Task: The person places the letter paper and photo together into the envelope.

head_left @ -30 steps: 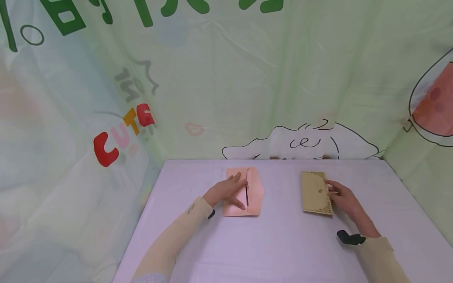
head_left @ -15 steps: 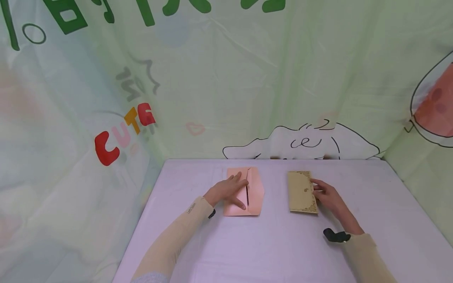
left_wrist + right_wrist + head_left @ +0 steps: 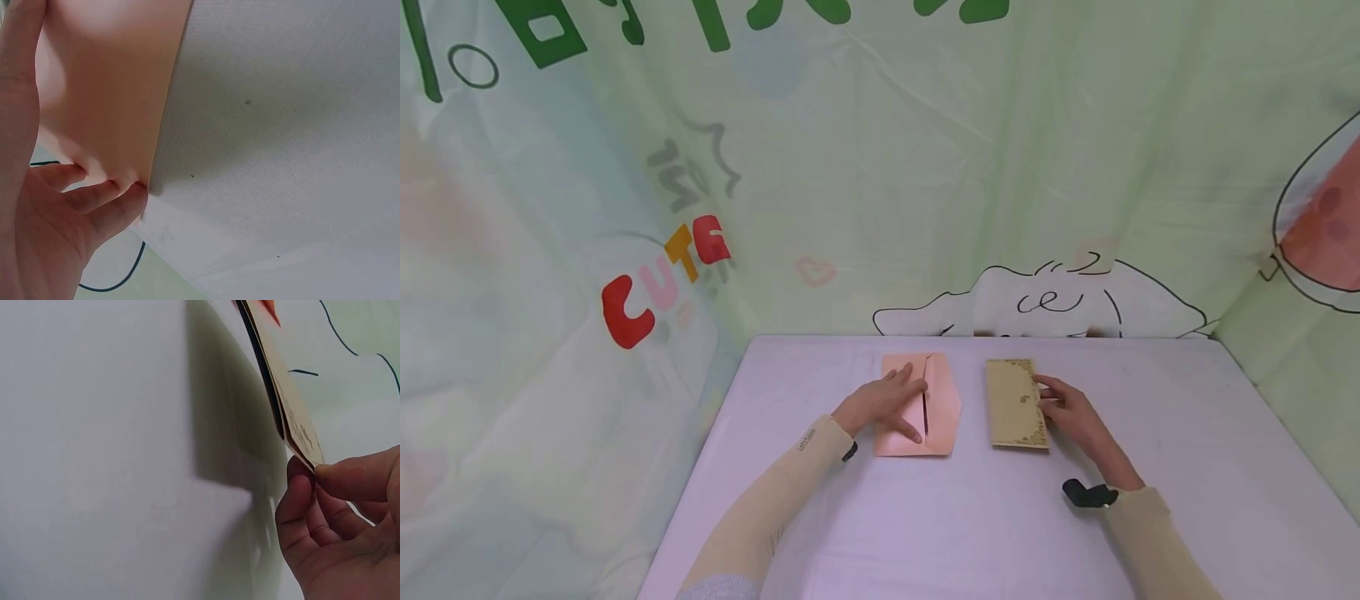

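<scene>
A pink paper envelope (image 3: 943, 408) lies flat on the table with its flap folded out to the right and a dark slit showing at its mouth. My left hand (image 3: 880, 402) rests on it, fingers spread; the left wrist view shows the fingertips (image 3: 134, 194) touching the envelope's surface near its edge. To the right of the envelope, a tan folded card (image 3: 1015, 406) with ornate brown corners is pinched at its right edge by my right hand (image 3: 1075, 415). In the right wrist view the card (image 3: 289, 403) is held above the cloth, its layers slightly apart.
A pale lilac cloth (image 3: 955, 525) covers the table. Behind it hangs a green-white printed curtain (image 3: 887, 183), which also closes off the left and right sides. A small gap separates the card from the envelope's flap.
My right hand has carried the card leftward, closer to the envelope. The left hand and the envelope have stayed in place.
</scene>
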Demonstrator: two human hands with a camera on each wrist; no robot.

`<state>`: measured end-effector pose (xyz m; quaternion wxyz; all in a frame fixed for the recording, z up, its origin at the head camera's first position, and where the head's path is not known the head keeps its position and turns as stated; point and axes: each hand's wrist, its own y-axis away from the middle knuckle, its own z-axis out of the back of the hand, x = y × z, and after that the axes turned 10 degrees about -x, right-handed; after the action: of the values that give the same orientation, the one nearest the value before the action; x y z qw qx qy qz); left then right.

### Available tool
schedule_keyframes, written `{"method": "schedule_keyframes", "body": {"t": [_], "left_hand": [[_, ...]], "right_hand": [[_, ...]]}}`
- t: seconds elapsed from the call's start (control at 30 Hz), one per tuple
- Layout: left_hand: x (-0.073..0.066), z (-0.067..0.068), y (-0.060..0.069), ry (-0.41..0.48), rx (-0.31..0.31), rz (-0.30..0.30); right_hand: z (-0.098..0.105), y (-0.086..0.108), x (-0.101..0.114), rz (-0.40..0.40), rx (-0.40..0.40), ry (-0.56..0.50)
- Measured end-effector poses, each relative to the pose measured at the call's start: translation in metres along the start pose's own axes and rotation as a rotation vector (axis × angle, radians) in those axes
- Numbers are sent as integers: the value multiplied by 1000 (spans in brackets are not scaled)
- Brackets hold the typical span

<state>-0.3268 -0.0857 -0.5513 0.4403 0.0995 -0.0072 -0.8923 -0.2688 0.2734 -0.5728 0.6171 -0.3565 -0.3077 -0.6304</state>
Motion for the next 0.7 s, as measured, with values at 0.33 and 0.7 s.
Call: {"method": "schedule_keyframes", "body": {"t": [0.33, 0.7], "left_hand": [[-1, 1, 1, 0, 3, 4], [0, -2, -2, -12, -5, -3]], "right_hand": [[-20, -7, 13, 10, 34, -70], [-46, -9, 28, 65, 59, -124]]}}
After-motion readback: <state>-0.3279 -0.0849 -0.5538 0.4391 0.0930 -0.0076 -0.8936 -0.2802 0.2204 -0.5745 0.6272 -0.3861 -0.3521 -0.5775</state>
